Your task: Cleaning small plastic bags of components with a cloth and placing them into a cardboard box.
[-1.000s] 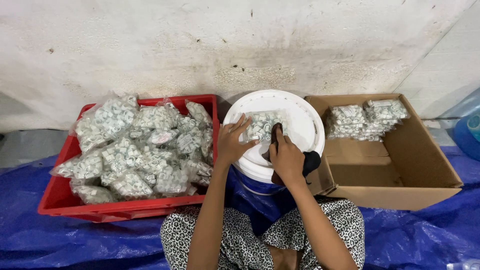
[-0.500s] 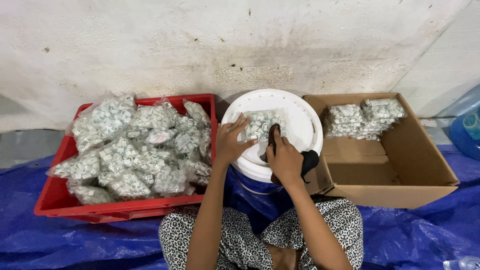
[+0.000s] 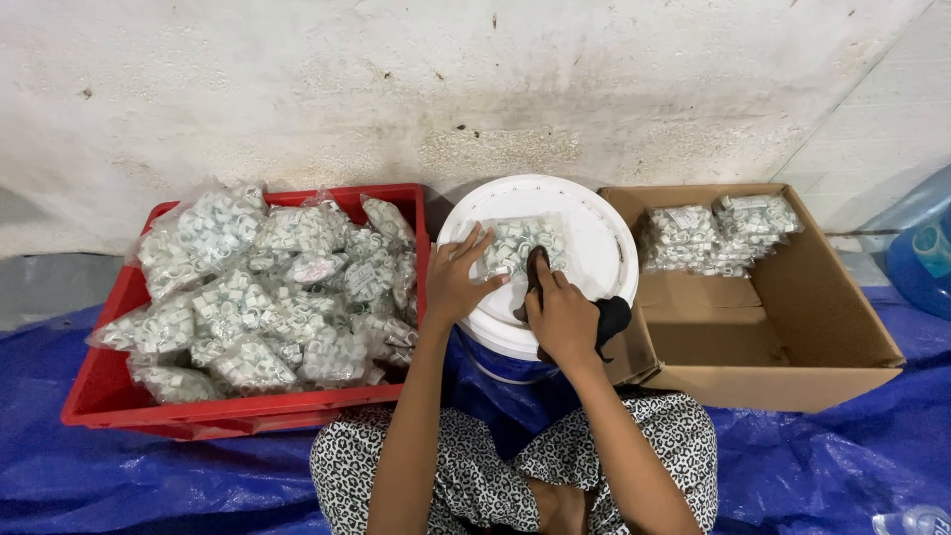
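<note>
A clear plastic bag of small white parts [image 3: 523, 244] lies on the white round bucket lid [image 3: 594, 228] in front of me. My left hand [image 3: 458, 279] rests on the bag's left side, fingers spread, pinning it to the lid. My right hand [image 3: 561, 315] is closed around a dark cloth [image 3: 611, 317] and presses it against the bag's lower right edge. Part of the cloth hangs below the hand over the lid's rim.
A red crate [image 3: 109, 381] piled with several similar bags stands to the left. An open cardboard box [image 3: 802, 327] with a few bags at its far end sits to the right. Blue tarp [image 3: 109, 476] covers the floor; a blue bottle [image 3: 921, 263] stands far right.
The hands stay on the bag over the lid; the right hand with the cloth has shifted slightly along the bag. Nothing else has moved.
</note>
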